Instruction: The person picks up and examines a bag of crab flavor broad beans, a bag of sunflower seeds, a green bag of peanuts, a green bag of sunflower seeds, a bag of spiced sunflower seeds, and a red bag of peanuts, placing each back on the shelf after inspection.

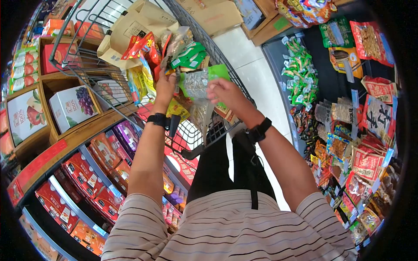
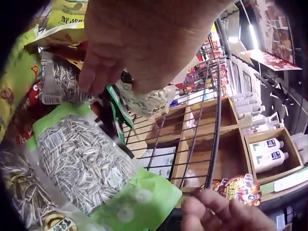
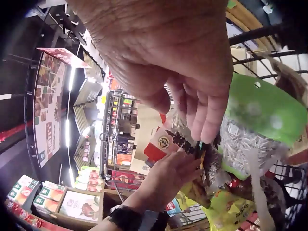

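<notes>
My left hand [image 1: 164, 90] reaches down among the snack bags in the shopping cart [image 1: 226, 74]. In the left wrist view its fingers [image 2: 98, 74] lie over a small clear bag of dried fish [image 2: 62, 83], thumb apart from them. To its right lies a larger bag of silvery dried fish [image 2: 86, 163] with green ends, flat on the pile. My right hand [image 1: 228, 95] hovers over that bag's right end, fingers loosely bent and nothing between them. A green packet [image 1: 191, 56] and a red bag [image 1: 146, 48] lie just beyond the left hand.
A brown paper bag [image 1: 135, 28] stands at the cart's far end. Shelves of boxed goods [image 1: 72, 106] run along the left side. Hanging snack packets [image 1: 370, 117] line the right, across a pale tiled floor [image 1: 257, 65]. The cart handle [image 1: 193, 152] lies close to my body.
</notes>
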`<state>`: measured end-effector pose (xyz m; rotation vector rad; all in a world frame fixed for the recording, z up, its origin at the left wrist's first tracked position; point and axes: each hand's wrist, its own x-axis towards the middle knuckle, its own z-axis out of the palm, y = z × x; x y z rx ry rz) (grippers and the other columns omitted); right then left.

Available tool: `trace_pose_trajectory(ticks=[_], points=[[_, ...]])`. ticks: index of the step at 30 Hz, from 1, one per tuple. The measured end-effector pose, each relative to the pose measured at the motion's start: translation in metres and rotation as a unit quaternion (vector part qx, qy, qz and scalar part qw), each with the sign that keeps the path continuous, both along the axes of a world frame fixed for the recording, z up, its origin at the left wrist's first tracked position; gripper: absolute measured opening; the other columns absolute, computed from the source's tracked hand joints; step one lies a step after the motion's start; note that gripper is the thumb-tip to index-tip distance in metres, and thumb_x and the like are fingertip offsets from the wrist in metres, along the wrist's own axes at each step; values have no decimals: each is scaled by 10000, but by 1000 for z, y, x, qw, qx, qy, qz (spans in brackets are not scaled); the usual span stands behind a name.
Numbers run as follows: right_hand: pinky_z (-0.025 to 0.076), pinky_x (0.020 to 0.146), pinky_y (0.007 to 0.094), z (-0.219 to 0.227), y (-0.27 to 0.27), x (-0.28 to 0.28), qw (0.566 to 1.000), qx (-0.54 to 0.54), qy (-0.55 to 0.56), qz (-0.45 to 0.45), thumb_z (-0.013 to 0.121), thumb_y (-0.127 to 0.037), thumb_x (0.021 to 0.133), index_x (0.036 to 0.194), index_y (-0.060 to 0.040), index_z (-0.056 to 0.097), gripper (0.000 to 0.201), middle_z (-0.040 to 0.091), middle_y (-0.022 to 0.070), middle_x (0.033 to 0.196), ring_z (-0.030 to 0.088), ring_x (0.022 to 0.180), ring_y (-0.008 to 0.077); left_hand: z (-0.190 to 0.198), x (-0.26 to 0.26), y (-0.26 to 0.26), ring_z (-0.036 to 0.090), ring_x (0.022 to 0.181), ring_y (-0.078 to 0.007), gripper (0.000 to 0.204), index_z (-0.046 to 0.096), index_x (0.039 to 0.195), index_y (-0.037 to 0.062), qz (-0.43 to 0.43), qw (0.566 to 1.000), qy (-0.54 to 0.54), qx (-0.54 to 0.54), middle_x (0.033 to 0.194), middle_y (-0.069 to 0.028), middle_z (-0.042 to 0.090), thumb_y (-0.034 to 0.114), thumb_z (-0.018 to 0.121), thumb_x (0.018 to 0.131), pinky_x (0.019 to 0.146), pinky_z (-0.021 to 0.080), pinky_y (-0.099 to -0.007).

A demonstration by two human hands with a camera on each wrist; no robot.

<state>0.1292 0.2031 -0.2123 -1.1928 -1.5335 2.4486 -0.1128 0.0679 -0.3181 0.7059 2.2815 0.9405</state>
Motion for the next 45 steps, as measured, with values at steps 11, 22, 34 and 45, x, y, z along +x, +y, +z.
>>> trace_pose_trajectory(ticks=[11, 22, 34, 45], points=[[533, 878, 295, -54, 36, -80, 999, -19, 29, -25, 556, -243, 974, 1268, 34, 524, 405, 609, 101, 1131, 636, 1040, 196, -10, -29, 11, 573, 1187, -379, 502, 456, 1333, -74, 78, 991, 77, 75, 1272, -273, 583, 213, 567, 936, 1022, 431, -403], [536, 869, 300, -55, 25, -63, 999, -54, -8, 1, 559, -242, 980, 1245, 27, 536, 378, 608, 106, 1146, 636, 999, 190, -14, -13, 46, 556, 1138, -405, 555, 463, 1353, 96, -132, 957, 234, -108, 1212, -213, 562, 179, 668, 844, 951, 476, -483], [524, 888, 310, -34, 15, -19, 998, -58, -19, -22, 524, -233, 991, 1259, 21, 540, 370, 610, 133, 1194, 632, 1051, 195, -14, -41, 66, 641, 1021, -398, 375, 567, 1255, 110, -193, 928, 253, -194, 1127, -208, 656, 75, 487, 891, 832, 521, -494], [542, 816, 317, 0, 10, -5, 998, -2, 25, -53, 612, -235, 936, 1243, 28, 552, 408, 651, 119, 1102, 653, 962, 181, 86, -16, 15, 656, 911, -367, 203, 619, 1142, 48, -99, 979, 170, 57, 986, -198, 668, 132, 541, 975, 796, 509, -402]])
